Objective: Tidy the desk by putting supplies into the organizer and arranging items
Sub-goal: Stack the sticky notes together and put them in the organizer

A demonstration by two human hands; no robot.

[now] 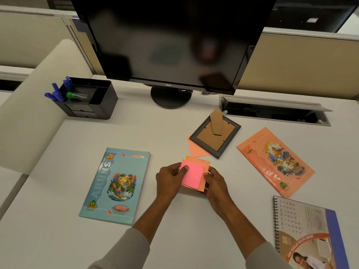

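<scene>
Organizer (91,98) stands at the far left back of the desk (155,133), a black box with several compartments. Blue pens (56,92) stick up from its left end, and a green-capped marker (77,95) lies across a middle compartment. Nearer the person, a blue notebook (116,185) lies flat, well apart from the box.

Just to its right, the left hand (168,180) and the right hand (214,183) hold a small stack of sticky notes between them, a pink note (192,176) on top of orange notes (206,165). Each hand pinches one side of the stack, thumb on top and fingers curled beneath. The sheets are skewed, not squared up.

Behind them a loose orange sheet (196,150) lies partly tucked under a picture frame (215,134), which is face down with its cardboard stand showing. Farther right are an orange notebook (275,162) and, at the near right edge, a spiral calendar (305,230).

The main risk I see is the uneven stack. If it is carried across to the organizer in one hand, a lower sheet could slide out and drop. Reaching in past the leaning pens could tip them. The sheet under the frame may be overlooked, or dragging it free could shift the frame. Whether the notes fit a compartment cannot be told.
</scene>
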